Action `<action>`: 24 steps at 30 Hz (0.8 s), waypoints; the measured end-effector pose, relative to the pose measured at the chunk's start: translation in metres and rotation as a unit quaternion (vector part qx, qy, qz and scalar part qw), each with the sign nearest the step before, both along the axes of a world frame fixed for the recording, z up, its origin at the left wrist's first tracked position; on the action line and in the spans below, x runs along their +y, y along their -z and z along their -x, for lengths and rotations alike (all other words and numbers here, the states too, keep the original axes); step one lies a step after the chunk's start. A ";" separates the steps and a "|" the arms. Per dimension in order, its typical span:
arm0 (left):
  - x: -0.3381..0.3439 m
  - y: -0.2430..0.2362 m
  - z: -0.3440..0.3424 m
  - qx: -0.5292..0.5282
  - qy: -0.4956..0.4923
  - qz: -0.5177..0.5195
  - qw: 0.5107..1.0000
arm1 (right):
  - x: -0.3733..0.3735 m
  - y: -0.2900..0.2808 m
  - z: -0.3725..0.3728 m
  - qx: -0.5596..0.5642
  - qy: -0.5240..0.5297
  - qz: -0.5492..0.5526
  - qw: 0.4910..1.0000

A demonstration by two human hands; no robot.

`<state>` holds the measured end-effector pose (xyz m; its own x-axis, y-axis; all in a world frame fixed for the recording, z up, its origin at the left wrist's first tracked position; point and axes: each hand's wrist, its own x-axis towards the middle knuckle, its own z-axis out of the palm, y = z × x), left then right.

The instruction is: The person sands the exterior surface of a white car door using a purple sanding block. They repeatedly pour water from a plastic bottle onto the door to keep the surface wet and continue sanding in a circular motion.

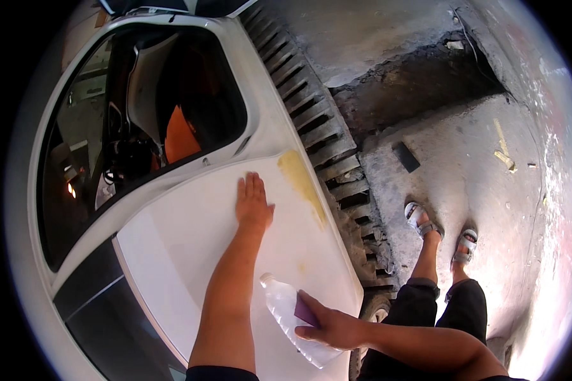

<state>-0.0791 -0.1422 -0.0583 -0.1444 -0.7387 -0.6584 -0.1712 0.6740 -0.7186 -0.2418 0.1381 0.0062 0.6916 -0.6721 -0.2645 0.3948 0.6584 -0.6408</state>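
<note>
My left hand point(254, 204) lies flat on a white car panel point(190, 247), its fingers stretched out and pointing away from me. Just right of it, a yellowish patch point(299, 181) runs along the panel's edge. Nearer to me, my right hand point(333, 327) is closed round a clear plastic bottle point(283, 301), which is tilted with its cap end away to the left. A dark purple piece like sandpaper point(306, 312) is also in that hand, between thumb and fingers against the bottle. Part of the bottle is hidden behind the hand.
Left of the panel is the car's window point(140, 114), with an orange thing point(181, 136) visible inside. A slotted grate point(311, 120) runs beside the car, next to a dark pit point(419, 82). A dark block point(405, 157) lies on the concrete floor point(464, 146) before my sandalled feet.
</note>
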 end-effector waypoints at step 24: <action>0.035 0.169 -0.018 -0.013 0.011 -0.123 0.992 | 0.033 0.098 0.009 0.041 -0.063 -0.078 0.994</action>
